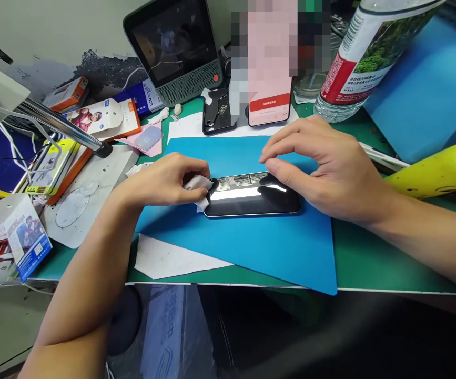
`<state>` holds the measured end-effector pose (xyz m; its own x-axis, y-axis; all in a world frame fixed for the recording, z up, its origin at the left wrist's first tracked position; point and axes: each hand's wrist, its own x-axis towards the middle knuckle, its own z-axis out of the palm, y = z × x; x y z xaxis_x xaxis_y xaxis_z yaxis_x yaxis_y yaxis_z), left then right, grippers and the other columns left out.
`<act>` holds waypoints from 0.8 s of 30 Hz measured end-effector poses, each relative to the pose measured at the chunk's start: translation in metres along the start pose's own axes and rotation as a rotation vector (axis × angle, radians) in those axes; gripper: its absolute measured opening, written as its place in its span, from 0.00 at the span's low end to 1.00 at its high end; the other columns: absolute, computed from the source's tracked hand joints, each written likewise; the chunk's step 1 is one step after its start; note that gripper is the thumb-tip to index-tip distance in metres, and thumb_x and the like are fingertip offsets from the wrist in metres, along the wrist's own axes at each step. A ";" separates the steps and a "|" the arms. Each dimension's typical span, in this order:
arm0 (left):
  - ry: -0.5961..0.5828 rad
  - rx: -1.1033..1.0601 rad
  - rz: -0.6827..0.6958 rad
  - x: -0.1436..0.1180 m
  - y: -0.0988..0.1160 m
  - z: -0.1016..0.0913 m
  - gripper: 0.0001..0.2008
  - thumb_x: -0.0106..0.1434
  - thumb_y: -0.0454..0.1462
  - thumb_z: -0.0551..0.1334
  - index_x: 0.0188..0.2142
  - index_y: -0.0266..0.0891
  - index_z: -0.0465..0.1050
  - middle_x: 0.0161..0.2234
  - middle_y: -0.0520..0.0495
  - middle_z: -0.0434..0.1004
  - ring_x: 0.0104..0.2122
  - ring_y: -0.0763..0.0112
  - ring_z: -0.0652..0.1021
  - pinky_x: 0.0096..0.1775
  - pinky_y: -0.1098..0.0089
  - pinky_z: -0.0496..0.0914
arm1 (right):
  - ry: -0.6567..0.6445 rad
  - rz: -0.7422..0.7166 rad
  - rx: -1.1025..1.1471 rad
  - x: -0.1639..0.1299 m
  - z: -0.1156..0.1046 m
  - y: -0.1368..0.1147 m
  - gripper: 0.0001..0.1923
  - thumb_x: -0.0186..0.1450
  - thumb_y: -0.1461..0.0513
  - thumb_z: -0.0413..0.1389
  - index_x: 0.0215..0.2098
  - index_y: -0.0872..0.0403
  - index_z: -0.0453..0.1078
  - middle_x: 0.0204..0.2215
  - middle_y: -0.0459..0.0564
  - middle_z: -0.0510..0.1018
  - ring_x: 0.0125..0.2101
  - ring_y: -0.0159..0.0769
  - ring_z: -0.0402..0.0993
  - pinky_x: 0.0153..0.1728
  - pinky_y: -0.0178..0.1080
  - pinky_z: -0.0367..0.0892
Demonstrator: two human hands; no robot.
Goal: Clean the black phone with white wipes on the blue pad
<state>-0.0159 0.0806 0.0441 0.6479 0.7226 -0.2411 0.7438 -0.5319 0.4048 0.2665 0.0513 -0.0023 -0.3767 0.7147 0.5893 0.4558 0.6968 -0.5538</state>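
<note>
A dark phone (247,202) lies flat on a blue mat (251,242), its glossy screen facing up. My left hand (164,179) holds a small white wipe (198,187) pressed against the phone's left end. My right hand (322,166) rests on the phone's right end, thumb on the glass and fingers curled above its far edge.
A second phone (269,108) with a lit screen stands behind the mat, next to a black phone back (215,113). A smart display (176,47) stands further back. A water bottle (365,52) is at right, a yellow object (441,168) beside it. Boxes (26,242) and packaging clutter the left.
</note>
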 end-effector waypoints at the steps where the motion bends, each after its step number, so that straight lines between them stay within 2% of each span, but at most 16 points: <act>1: 0.003 -0.012 0.010 0.000 0.000 0.000 0.07 0.61 0.40 0.63 0.34 0.40 0.77 0.26 0.53 0.76 0.24 0.74 0.70 0.27 0.73 0.62 | -0.005 0.000 0.000 0.000 0.000 0.000 0.06 0.69 0.62 0.59 0.36 0.44 0.77 0.39 0.48 0.83 0.45 0.48 0.77 0.50 0.56 0.70; 7: 0.021 -0.035 0.001 0.000 0.001 0.000 0.08 0.63 0.42 0.65 0.34 0.40 0.79 0.25 0.53 0.77 0.24 0.73 0.71 0.26 0.72 0.61 | -0.010 0.015 -0.002 0.000 0.001 -0.002 0.06 0.69 0.61 0.59 0.36 0.43 0.77 0.39 0.48 0.83 0.46 0.49 0.77 0.51 0.56 0.71; 11: 0.051 -0.138 -0.011 -0.005 0.001 -0.005 0.10 0.64 0.44 0.65 0.33 0.40 0.77 0.24 0.52 0.75 0.23 0.73 0.70 0.24 0.72 0.61 | -0.001 0.015 0.013 0.000 0.003 -0.001 0.06 0.69 0.61 0.59 0.35 0.44 0.78 0.39 0.48 0.83 0.46 0.48 0.77 0.51 0.55 0.71; 14: 0.080 -0.215 -0.014 -0.009 -0.005 -0.008 0.07 0.62 0.41 0.67 0.35 0.41 0.74 0.27 0.52 0.74 0.24 0.74 0.70 0.24 0.73 0.62 | 0.014 0.017 0.027 0.000 0.003 -0.001 0.06 0.68 0.61 0.60 0.34 0.44 0.78 0.38 0.48 0.83 0.45 0.47 0.77 0.50 0.54 0.71; 19: 0.026 -0.334 0.012 -0.004 -0.014 -0.003 0.08 0.61 0.38 0.68 0.36 0.42 0.69 0.28 0.54 0.70 0.24 0.75 0.69 0.25 0.73 0.65 | 0.011 0.012 0.038 0.000 0.002 -0.002 0.06 0.68 0.60 0.60 0.33 0.44 0.77 0.36 0.48 0.83 0.43 0.47 0.77 0.49 0.53 0.71; 24: 0.002 -0.254 0.039 0.002 -0.009 0.005 0.07 0.62 0.39 0.68 0.36 0.42 0.70 0.30 0.53 0.73 0.26 0.73 0.70 0.28 0.71 0.67 | 0.012 0.033 0.025 -0.001 0.002 -0.001 0.05 0.68 0.59 0.59 0.34 0.44 0.77 0.38 0.48 0.83 0.45 0.47 0.77 0.51 0.54 0.71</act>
<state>-0.0204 0.0847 0.0353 0.6745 0.7048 -0.2196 0.6533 -0.4313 0.6222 0.2643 0.0499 -0.0036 -0.3518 0.7364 0.5778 0.4476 0.6745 -0.5872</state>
